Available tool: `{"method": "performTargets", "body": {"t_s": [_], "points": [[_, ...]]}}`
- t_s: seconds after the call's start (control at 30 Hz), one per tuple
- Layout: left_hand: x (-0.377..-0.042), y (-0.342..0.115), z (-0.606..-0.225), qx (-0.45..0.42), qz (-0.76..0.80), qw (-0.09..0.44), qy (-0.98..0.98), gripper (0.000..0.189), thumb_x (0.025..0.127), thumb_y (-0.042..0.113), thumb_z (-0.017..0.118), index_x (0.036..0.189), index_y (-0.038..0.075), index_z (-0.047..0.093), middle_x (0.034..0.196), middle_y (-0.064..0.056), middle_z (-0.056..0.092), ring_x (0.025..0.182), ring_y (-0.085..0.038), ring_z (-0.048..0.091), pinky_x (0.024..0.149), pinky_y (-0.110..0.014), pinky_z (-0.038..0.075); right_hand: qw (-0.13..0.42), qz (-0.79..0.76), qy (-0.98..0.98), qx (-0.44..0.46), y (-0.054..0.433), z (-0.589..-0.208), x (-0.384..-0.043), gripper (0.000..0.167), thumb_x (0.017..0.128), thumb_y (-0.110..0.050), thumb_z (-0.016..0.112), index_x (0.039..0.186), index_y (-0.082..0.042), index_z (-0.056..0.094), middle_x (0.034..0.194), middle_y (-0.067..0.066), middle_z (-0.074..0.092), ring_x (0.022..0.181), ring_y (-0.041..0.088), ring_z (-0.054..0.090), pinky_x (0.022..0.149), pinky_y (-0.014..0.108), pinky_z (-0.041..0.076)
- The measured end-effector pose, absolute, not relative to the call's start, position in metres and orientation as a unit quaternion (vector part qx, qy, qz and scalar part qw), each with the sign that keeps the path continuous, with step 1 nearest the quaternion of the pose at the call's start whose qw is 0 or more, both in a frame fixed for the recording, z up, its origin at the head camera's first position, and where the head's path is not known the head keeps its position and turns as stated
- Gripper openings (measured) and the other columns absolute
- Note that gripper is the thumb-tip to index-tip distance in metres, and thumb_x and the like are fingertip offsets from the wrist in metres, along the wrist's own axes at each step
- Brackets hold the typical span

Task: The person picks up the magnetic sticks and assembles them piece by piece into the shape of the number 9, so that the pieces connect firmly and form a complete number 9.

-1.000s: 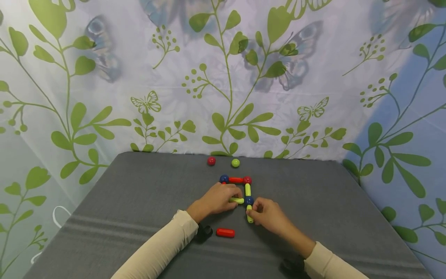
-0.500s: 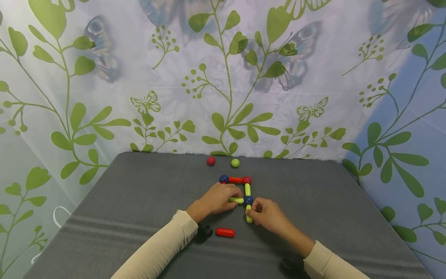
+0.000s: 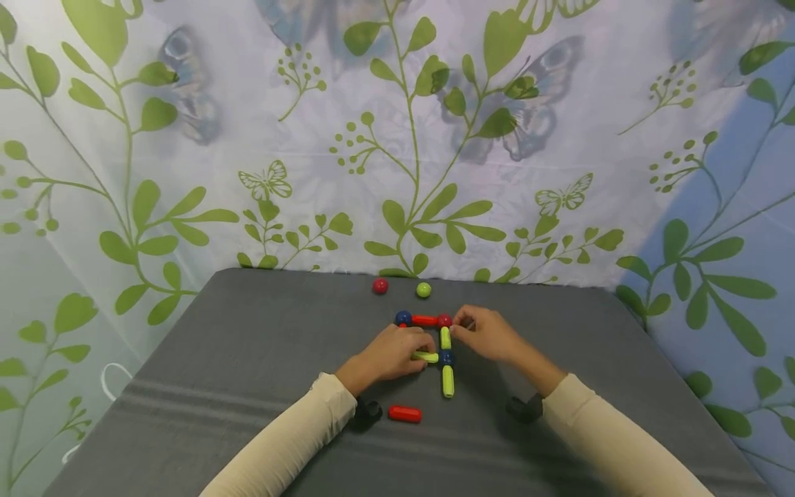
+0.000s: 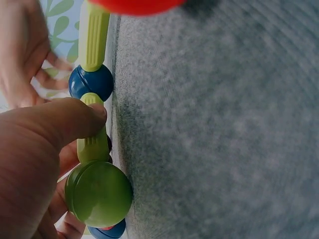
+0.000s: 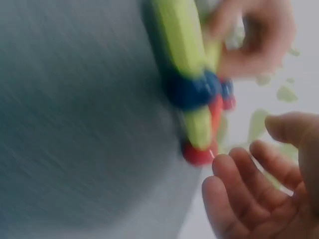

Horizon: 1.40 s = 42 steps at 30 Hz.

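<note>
My left hand (image 3: 391,352) pinches a yellow-green rod (image 4: 93,149) between thumb and fingers. In the left wrist view this rod joins a blue ball (image 4: 92,83) to a green ball (image 4: 99,194). They belong to a frame of rods and balls lying on the table. A second yellow-green rod (image 3: 448,382) sticks out toward the front from the blue ball. Another yellow-green rod (image 3: 445,338) runs back to a red ball (image 3: 444,321). My right hand (image 3: 487,335) is beside that red ball, fingers loosely bent and holding nothing. The frame's left side is partly hidden behind my left hand.
A loose red rod (image 3: 405,413) lies in front of the frame. Behind it sit a loose red ball (image 3: 380,285) and a loose green ball (image 3: 424,290). The grey table (image 3: 279,310) ends at a patterned cloth backdrop (image 3: 348,228).
My right hand has let go of the front yellow-green rod and moved back to beside the red ball. The left hand keeps its hold, and the view has shifted slightly.
</note>
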<state>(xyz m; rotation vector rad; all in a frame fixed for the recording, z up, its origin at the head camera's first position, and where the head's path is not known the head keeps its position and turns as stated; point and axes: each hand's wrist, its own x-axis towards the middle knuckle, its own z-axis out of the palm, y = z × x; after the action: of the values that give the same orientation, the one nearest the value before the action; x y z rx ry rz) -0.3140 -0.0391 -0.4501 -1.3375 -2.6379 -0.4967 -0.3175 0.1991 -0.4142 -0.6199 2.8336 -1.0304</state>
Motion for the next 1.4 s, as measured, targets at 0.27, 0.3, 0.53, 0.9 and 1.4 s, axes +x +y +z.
{"method": "performTargets", "body": {"t_s": [0.27,0.3,0.53,0.9,1.4], "points": [[-0.315,-0.04,-0.449,-0.447,-0.144,0.077,-0.879,0.017,0.089,0.022,0.078,0.105,0.021,0.073,0.1,0.007,0.068,0.084,-0.005,0.058,0.071,-0.026,0.047,0.005,-0.256,0.917,-0.305,0.186,-0.404,-0.377,0.02,0.098,-0.011,0.067,0.117,-0.004,0.063,0.114,0.015,0.064,0.097,0.028,0.065,0.083,0.045,0.052],[-0.315,-0.039,-0.45,-0.448,-0.142,0.079,-0.879,0.017,0.089,0.022,0.078,0.105,0.021,0.073,0.1,0.007,0.068,0.084,-0.005,0.058,0.071,-0.025,0.047,0.004,-0.239,0.918,-0.316,0.184,-0.404,-0.383,0.023,0.098,-0.01,0.067,0.12,-0.003,0.063,0.117,0.016,0.063,0.1,0.03,0.064,0.086,0.046,0.052],[-0.314,-0.036,-0.452,-0.452,-0.141,0.087,-0.877,0.018,0.089,0.023,0.079,0.105,0.021,0.073,0.101,0.007,0.069,0.084,-0.004,0.059,0.071,-0.023,0.047,-0.007,-0.159,0.923,-0.35,0.168,-0.416,-0.412,0.041,0.096,-0.003,0.066,0.136,-0.001,0.058,0.129,0.021,0.054,0.114,0.037,0.057,0.094,0.052,0.047],[-0.316,-0.039,-0.455,-0.446,-0.127,0.092,-0.881,0.02,0.088,0.025,0.08,0.107,0.022,0.073,0.101,0.009,0.068,0.081,-0.001,0.054,0.069,-0.022,0.043,0.008,-0.093,0.936,-0.341,0.154,-0.43,-0.439,0.03,0.096,-0.005,0.068,0.126,-0.004,0.066,0.117,0.015,0.057,0.106,0.032,0.059,0.091,0.047,0.048],[-0.314,-0.039,-0.452,-0.43,-0.126,0.073,-0.891,0.017,0.089,0.026,0.078,0.106,0.024,0.073,0.099,0.011,0.066,0.08,-0.001,0.053,0.069,-0.023,0.042,0.001,-0.106,0.942,-0.318,0.213,-0.429,-0.406,0.022,0.092,-0.003,0.072,0.113,-0.003,0.067,0.106,0.014,0.06,0.093,0.03,0.059,0.082,0.049,0.05]]}}
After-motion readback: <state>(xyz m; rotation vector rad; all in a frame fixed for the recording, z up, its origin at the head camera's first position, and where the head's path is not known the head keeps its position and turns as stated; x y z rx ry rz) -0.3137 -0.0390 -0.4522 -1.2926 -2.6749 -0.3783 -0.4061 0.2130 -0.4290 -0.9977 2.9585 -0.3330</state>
